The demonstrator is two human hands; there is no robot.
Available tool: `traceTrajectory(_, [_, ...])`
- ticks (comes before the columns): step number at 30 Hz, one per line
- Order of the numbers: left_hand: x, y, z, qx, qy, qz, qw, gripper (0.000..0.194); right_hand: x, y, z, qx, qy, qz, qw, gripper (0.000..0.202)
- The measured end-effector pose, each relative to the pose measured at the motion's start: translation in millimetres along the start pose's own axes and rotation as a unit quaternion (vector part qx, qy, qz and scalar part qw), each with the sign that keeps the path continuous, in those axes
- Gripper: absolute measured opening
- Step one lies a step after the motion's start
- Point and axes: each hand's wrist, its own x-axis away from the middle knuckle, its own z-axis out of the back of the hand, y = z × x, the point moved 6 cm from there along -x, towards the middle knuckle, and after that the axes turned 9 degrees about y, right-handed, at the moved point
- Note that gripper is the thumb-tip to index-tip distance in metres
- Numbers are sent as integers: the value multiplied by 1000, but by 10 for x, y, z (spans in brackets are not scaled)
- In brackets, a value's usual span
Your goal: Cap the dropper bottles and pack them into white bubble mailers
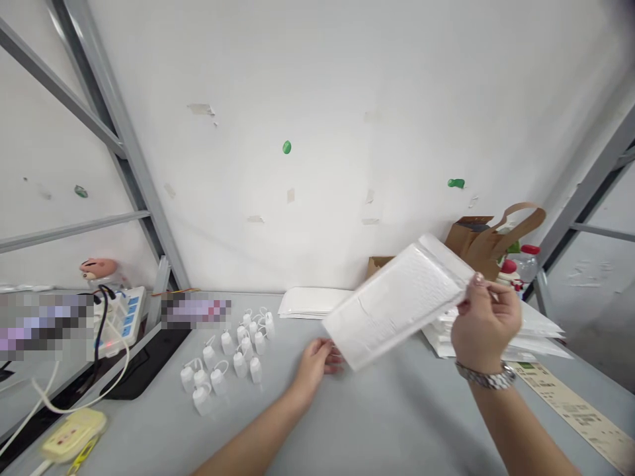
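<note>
A white padded mailer [394,304] hangs tilted above the grey table [357,423]. My right hand [486,324], with a metal watch at the wrist, pinches its upper right end. My left hand [317,363] is by the mailer's lower left corner, fingers curled; what its fingertips hold, if anything, is hidden. Several small white bottles with loops [240,363] stand to the left of my left hand. Behind the mailer lies a flat white stack [315,302]. More white mailers [530,330] are piled beyond my right hand.
A power strip [122,320] with cables and a black flat object [149,363] lie at the left. A brown paper bag [481,251] and a red-lidded jar [528,262] stand at the back right. A printed strip [575,406] lies at the right edge.
</note>
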Motion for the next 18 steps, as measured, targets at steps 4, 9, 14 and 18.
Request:
traceTrajectory(4, [30,49,-30,43,-31,26,998,36,109,119,57,87,-141,-112,980,32])
traceTrajectory(9, [171,112,-180,82,-141,75,984,63,644,512,-23,179,-329,-122,919,38])
traceTrajectory(14, [141,14,-166,-13,-120,53,991,39,933,679,-217,276,-409,11,870,31])
traceTrajectory(18, [75,-101,-112,-48,-96,43,993,22,1228,253,-454,275,-412,198,846,22])
